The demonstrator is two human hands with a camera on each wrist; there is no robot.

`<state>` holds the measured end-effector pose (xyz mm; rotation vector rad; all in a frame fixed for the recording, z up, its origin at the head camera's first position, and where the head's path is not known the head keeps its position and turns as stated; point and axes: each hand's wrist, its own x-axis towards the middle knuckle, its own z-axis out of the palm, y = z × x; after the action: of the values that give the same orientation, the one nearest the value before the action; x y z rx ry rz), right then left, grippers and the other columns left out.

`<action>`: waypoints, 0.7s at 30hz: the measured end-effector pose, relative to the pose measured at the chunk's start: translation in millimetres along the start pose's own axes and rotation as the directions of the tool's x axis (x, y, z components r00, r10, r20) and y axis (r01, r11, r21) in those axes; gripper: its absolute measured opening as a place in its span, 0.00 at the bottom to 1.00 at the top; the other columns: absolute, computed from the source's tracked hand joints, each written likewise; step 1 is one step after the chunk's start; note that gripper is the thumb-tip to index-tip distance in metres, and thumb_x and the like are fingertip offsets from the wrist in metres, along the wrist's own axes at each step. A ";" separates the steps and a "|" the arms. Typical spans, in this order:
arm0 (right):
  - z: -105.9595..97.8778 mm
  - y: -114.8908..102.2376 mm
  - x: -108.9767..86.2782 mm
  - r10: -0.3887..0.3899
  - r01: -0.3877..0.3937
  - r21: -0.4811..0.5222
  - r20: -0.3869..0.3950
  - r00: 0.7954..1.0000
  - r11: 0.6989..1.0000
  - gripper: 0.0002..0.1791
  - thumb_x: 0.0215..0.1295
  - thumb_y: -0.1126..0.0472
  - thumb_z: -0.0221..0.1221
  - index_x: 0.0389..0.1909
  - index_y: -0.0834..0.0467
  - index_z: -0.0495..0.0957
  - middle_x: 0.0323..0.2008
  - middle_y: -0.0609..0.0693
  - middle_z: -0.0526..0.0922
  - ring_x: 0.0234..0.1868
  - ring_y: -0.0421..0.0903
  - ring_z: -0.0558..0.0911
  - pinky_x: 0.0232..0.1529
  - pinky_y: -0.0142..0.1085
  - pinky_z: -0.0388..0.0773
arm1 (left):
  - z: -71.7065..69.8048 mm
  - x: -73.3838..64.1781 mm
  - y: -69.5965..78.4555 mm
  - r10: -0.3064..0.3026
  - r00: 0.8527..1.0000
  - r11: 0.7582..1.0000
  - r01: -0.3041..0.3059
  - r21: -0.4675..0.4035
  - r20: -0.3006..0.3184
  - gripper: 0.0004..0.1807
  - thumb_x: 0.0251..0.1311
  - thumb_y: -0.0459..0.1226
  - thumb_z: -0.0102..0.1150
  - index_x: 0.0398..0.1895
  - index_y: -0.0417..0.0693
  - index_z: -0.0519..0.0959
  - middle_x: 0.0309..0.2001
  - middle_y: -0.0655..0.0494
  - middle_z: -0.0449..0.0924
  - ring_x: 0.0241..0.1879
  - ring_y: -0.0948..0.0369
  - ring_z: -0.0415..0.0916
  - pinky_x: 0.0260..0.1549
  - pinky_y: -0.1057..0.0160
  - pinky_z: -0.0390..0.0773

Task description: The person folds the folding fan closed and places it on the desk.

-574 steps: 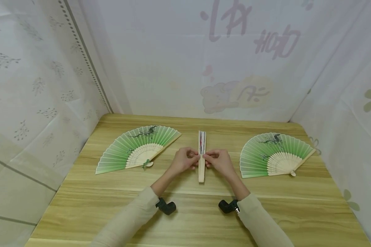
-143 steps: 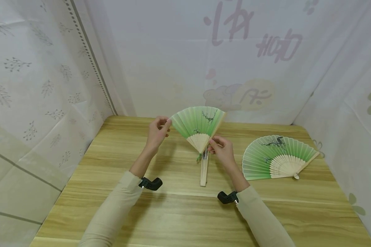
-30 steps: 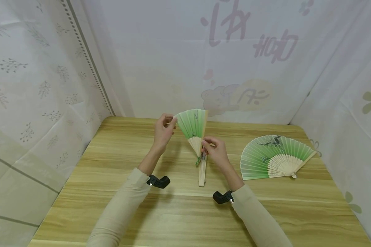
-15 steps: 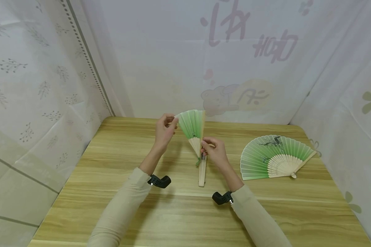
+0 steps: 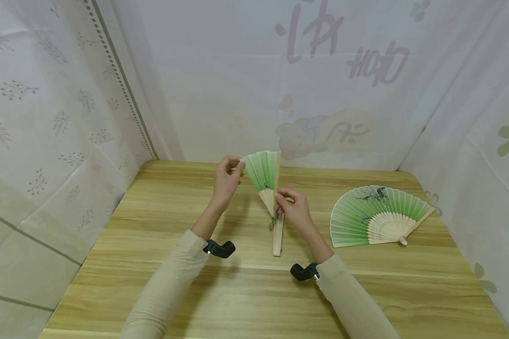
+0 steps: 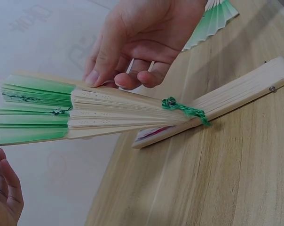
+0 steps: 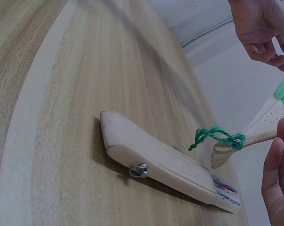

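A green folding fan (image 5: 260, 172) with pale ribs is held up, partly folded, above the middle of the table. My left hand (image 5: 226, 181) pinches the outer corner of its leaf. My right hand (image 5: 294, 207) pinches the opposite guard stick, near where ribs and leaf meet. In the left wrist view the leaf shows bunched pleats, and a green cord (image 6: 186, 109) hangs at the pivot. Below it, a folded fan (image 7: 158, 157) with a metal rivet lies on the wood, its printed end partly hidden by the raised fan and right hand in the head view.
A second green fan (image 5: 379, 216), spread wide, lies on the right side of the wooden table (image 5: 254, 301). Printed curtains (image 5: 220, 94) hang behind the table and along both sides.
Earlier the green fan lay spread on the left while both hands held the folded fan. Since then it was lifted to the middle and narrowed, the right hand easing leftward with its guard stick.
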<state>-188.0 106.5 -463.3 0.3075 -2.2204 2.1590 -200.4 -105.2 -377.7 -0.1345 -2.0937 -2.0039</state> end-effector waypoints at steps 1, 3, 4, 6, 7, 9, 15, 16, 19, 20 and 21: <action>0.3 -0.2 -0.1 -0.002 0.002 0.000 -0.002 1.000 1.000 0.12 0.72 0.70 0.60 0.51 0.74 0.81 0.39 0.65 0.80 0.29 0.48 0.84 0.32 0.45 0.85 | 0.1 0.0 0.5 0.002 1.000 1.000 -0.002 0.005 -0.001 0.11 0.73 0.30 0.56 0.51 0.28 0.76 0.45 0.33 0.78 0.30 0.62 0.75 0.30 0.61 0.78; 0.9 -0.5 -0.2 -0.001 0.001 0.002 -0.003 1.000 1.000 0.12 0.72 0.70 0.60 0.51 0.73 0.81 0.39 0.64 0.80 0.29 0.47 0.84 0.33 0.46 0.85 | 0.3 -0.3 1.6 0.007 1.000 1.000 -0.007 0.010 -0.001 0.11 0.73 0.30 0.56 0.51 0.28 0.76 0.45 0.34 0.79 0.30 0.62 0.75 0.31 0.58 0.79; 1.2 -0.6 -0.2 0.002 -0.002 0.003 -0.004 1.000 1.000 0.12 0.72 0.70 0.60 0.51 0.73 0.81 0.39 0.63 0.80 0.28 0.46 0.84 0.33 0.47 0.85 | 0.4 -0.4 1.9 0.009 1.000 1.000 -0.009 0.013 -0.002 0.11 0.73 0.30 0.56 0.51 0.28 0.76 0.45 0.34 0.79 0.30 0.62 0.75 0.30 0.59 0.79; 1.7 -1.2 -0.2 0.009 -0.009 0.002 -0.005 1.000 1.000 0.12 0.72 0.70 0.60 0.51 0.73 0.81 0.39 0.62 0.81 0.28 0.45 0.84 0.35 0.50 0.85 | 0.6 -0.7 2.5 0.013 1.000 1.000 -0.013 0.012 -0.003 0.11 0.73 0.30 0.56 0.51 0.28 0.76 0.44 0.34 0.79 0.30 0.62 0.75 0.29 0.61 0.78; 2.0 -1.5 -0.2 0.012 -0.012 0.000 -0.006 1.000 1.000 0.11 0.72 0.70 0.60 0.51 0.72 0.81 0.39 0.61 0.81 0.28 0.45 0.84 0.36 0.52 0.84 | 0.8 -0.8 2.7 0.014 1.000 1.000 -0.014 0.009 -0.003 0.11 0.73 0.30 0.56 0.51 0.28 0.76 0.44 0.35 0.79 0.30 0.62 0.75 0.29 0.63 0.78; 2.3 -1.9 -0.3 0.017 -0.017 -0.005 -0.009 1.000 1.000 0.11 0.72 0.70 0.60 0.50 0.72 0.81 0.39 0.61 0.81 0.28 0.45 0.84 0.37 0.54 0.84 | 1.1 -0.9 2.8 0.016 1.000 1.000 -0.016 0.005 -0.005 0.11 0.73 0.30 0.56 0.51 0.28 0.76 0.44 0.35 0.79 0.30 0.63 0.75 0.27 0.67 0.76; 3.4 -2.3 -0.1 0.025 -0.025 -0.006 -0.015 1.000 1.000 0.10 0.72 0.70 0.61 0.49 0.71 0.82 0.38 0.61 0.81 0.28 0.45 0.84 0.37 0.54 0.84 | 1.3 -1.1 2.0 0.027 1.000 1.000 -0.027 -0.009 -0.009 0.10 0.73 0.29 0.55 0.50 0.27 0.76 0.44 0.34 0.78 0.29 0.63 0.74 0.26 0.69 0.75; 3.6 -2.3 0.0 0.026 -0.026 -0.004 -0.016 1.000 1.000 0.09 0.72 0.70 0.61 0.48 0.71 0.82 0.37 0.61 0.81 0.28 0.45 0.84 0.37 0.54 0.84 | 1.3 -1.1 2.0 0.028 1.000 1.000 -0.029 -0.009 -0.009 0.10 0.73 0.29 0.55 0.50 0.27 0.76 0.44 0.34 0.78 0.29 0.63 0.74 0.26 0.69 0.75; 4.0 -2.6 0.1 0.025 -0.025 -0.006 -0.013 1.000 1.000 0.09 0.71 0.69 0.62 0.48 0.71 0.82 0.37 0.61 0.82 0.28 0.45 0.84 0.36 0.52 0.84 | 1.6 -0.9 2.0 0.029 0.999 1.000 -0.029 -0.005 -0.013 0.10 0.73 0.29 0.56 0.50 0.27 0.76 0.43 0.34 0.78 0.29 0.64 0.75 0.28 0.62 0.77; 4.1 -2.8 0.1 0.025 -0.025 -0.006 -0.013 1.000 1.000 0.09 0.71 0.69 0.62 0.47 0.71 0.83 0.37 0.62 0.82 0.28 0.45 0.84 0.35 0.52 0.85 | 1.8 -0.7 2.1 0.029 0.999 1.000 -0.029 -0.004 -0.015 0.10 0.73 0.29 0.56 0.50 0.27 0.76 0.43 0.34 0.78 0.29 0.64 0.75 0.29 0.60 0.78; 4.1 -2.8 0.2 0.025 -0.025 -0.006 -0.013 1.000 1.000 0.10 0.71 0.69 0.62 0.47 0.71 0.83 0.37 0.62 0.82 0.28 0.46 0.84 0.35 0.51 0.85 | 2.0 -0.7 2.1 0.030 0.999 1.000 -0.030 -0.002 -0.017 0.10 0.73 0.29 0.56 0.50 0.27 0.76 0.43 0.35 0.78 0.29 0.64 0.75 0.29 0.58 0.78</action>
<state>-187.2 102.3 -460.7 0.2659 -2.2354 2.1603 -199.5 -103.1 -375.9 -0.1481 -2.0672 -1.9840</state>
